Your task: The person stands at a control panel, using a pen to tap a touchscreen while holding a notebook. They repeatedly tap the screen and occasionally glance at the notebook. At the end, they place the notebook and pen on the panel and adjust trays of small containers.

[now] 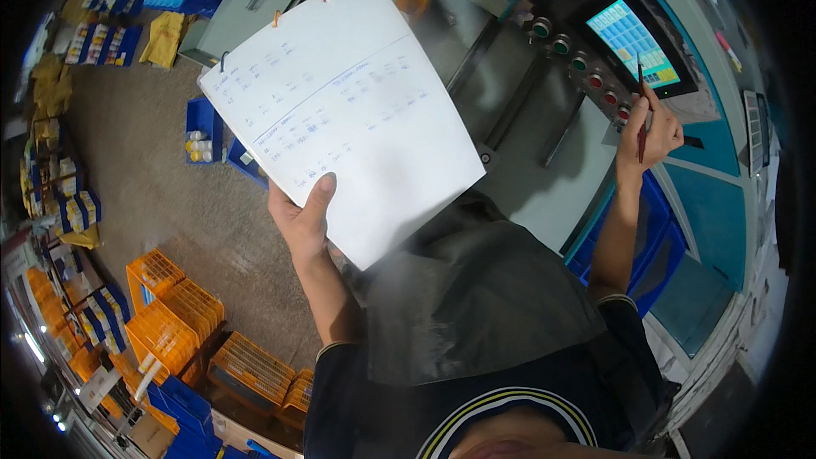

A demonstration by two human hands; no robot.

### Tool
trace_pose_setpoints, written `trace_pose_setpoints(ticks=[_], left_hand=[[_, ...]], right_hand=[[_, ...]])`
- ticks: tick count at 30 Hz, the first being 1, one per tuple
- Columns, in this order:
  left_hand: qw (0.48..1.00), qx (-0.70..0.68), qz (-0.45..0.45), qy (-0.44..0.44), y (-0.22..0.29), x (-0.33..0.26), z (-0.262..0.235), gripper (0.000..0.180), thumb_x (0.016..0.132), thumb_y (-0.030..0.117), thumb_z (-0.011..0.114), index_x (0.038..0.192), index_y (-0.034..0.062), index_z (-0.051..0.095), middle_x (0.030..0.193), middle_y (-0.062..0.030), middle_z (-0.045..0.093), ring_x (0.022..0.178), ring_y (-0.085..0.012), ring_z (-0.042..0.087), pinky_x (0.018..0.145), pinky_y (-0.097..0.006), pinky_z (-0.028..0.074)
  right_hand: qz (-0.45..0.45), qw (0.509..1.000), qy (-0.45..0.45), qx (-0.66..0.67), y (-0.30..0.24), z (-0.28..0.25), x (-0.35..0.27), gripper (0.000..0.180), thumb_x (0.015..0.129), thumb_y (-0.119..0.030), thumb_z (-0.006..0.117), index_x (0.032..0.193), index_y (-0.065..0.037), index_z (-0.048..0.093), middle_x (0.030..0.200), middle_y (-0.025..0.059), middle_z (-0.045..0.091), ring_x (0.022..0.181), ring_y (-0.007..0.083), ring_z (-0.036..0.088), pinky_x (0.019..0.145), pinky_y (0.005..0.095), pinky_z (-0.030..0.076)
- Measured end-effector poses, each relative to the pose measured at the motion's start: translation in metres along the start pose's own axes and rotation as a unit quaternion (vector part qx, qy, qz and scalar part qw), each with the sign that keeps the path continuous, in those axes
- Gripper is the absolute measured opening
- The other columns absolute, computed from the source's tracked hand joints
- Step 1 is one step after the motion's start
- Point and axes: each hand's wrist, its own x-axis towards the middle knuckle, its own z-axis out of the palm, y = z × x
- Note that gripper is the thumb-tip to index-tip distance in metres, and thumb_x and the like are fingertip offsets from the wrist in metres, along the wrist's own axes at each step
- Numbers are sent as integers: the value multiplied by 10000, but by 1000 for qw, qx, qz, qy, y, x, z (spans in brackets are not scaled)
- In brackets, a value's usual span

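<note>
Close to the chest, the left hand (304, 219) pinches a white sheet of paper (348, 110) by its lower edge, thumb on top, the sheet's long axis running up and away. Farther off, the right hand (651, 129) grips a red pen (641, 110) upright, just below the touchscreen (633, 42) and beside the round buttons (586, 68).

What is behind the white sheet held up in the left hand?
Past the white sheet, grey machine housing, bare floor and a blue bin show around its edges. Whatever lies directly behind it is covered. The left hand pinches its lower edge.
</note>
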Motion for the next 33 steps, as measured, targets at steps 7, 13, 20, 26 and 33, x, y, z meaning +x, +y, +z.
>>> trace_pose_setpoints(ticks=[7,13,20,26,33], left_hand=[[999,44,-11,9,-6,1,-16,687,850,199,903,1377,-118,596,1313,-231,696,1145,-299,678,1032,-428,518],[999,27,-20,13,-3,11,-9,814,797,263,913,1442,-85,558,1322,-250,690,1185,-316,685,1029,-456,549],[999,39,-7,9,-7,7,-12,836,823,287,898,1481,-62,517,1352,-248,668,1188,-321,688,1033,-491,567],[999,48,3,-2,-11,10,-21,797,856,301,875,1481,-43,519,1377,-251,646,1242,-326,658,1066,-513,538],[999,53,-1,8,-13,9,-22,766,863,314,859,1458,-45,538,1367,-258,648,1242,-326,658,1086,-512,516]], right_hand=[[-53,998,17,30,-16,-9,17,241,960,-144,770,1196,-102,784,966,25,773,928,191,678,954,406,359],[-18,998,62,28,-23,-2,25,292,843,-53,798,1131,-97,775,882,26,725,866,209,653,943,416,359],[-38,996,74,36,-20,1,36,266,848,-56,798,1108,-105,775,817,-4,686,817,179,634,906,410,355],[-25,997,63,33,-21,5,33,240,854,-64,791,1090,-100,773,816,-9,689,821,176,646,905,422,362],[-31,998,13,58,-28,3,23,236,853,-62,783,1087,-83,765,832,-15,704,840,176,657,921,435,362]])
